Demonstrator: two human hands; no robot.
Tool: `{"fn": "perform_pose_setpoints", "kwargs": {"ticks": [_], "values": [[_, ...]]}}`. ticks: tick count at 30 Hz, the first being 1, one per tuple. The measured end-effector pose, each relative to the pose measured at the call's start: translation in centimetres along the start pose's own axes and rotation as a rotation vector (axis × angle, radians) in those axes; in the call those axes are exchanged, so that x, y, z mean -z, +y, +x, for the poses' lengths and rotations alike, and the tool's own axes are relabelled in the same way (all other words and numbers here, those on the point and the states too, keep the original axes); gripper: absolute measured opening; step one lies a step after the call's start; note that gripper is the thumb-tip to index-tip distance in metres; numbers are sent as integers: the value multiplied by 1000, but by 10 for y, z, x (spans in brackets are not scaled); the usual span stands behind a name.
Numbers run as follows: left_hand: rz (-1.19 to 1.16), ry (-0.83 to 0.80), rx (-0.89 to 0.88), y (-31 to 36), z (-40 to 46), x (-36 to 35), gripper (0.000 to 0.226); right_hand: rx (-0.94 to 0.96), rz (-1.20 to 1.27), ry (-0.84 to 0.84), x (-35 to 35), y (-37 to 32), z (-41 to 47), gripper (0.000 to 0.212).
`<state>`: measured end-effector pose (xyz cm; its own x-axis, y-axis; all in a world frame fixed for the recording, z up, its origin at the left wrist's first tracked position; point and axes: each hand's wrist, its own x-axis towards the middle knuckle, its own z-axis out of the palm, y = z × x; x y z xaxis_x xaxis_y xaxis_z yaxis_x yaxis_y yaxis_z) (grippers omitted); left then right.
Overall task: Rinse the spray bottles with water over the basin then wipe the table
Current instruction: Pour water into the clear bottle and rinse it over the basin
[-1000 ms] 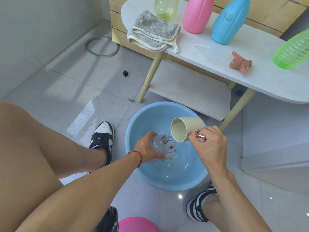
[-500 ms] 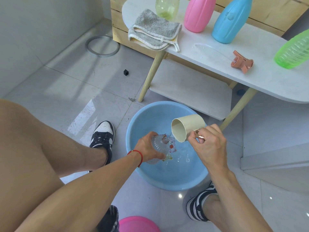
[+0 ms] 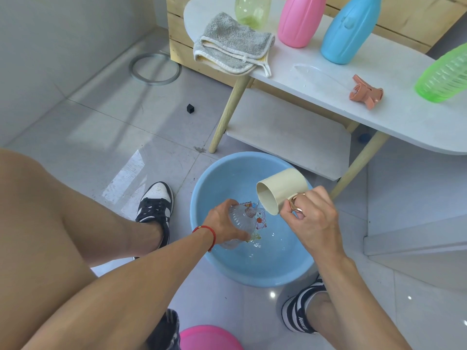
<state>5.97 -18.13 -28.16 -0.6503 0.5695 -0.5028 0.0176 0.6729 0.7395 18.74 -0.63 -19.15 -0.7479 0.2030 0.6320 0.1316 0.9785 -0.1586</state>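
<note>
I see bare arms and bare legs, no sleeves anywhere. A thin red string bracelet (image 3: 207,232) circles the left wrist. A rose-gold metal ring (image 3: 296,202) sits on a right-hand finger. Both feet wear black-and-white low sneakers (image 3: 156,204), the right one lettered NIKE.

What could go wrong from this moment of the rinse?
The cream cup in the right hand is tipped beside the clear bottle's narrow neck, so water may miss it. The left hand holds the wet bottle, which could slip into the blue basin and splash the floor.
</note>
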Motion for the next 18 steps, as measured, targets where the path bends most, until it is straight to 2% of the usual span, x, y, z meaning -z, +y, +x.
{"fn": "perform_pose_setpoints", "kwargs": {"ticks": [13, 16, 18], "values": [[8, -17, 4, 1, 0, 0, 93, 216, -27, -24, -3, -1, -1, 36], [5, -19, 12, 1, 1, 0, 93, 222, -41, -12, -3, -2, -2, 35], [7, -19, 15, 0, 1, 0, 92, 157, -23, 1, -4, -3, -4, 36]]}}
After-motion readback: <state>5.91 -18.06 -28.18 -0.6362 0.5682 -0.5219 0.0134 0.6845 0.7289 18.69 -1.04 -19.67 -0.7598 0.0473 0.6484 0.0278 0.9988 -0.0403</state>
